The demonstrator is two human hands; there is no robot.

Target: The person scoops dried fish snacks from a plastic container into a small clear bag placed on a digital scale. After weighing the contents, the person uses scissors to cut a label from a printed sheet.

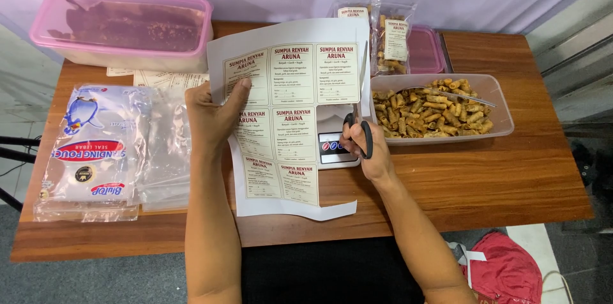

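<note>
My left hand (214, 115) grips the left edge of a white sheet of printed cream labels (290, 112), holding it up over the wooden table (498, 176). My right hand (367, 147) holds black-handled scissors (361, 126) with the blades along the sheet's right edge, pointing away from me. A small white digital scale (335, 147) lies partly hidden under the sheet and my right hand.
A clear tub of small fried rolls (440, 109) sits to the right, packed snack pouches (383, 32) and a pink-lidded box (424, 52) behind it. A large pink-lidded container (121, 26) stands at back left. Stacked clear pouch packs (96, 151) lie at left. A red bag (507, 272) is on the floor.
</note>
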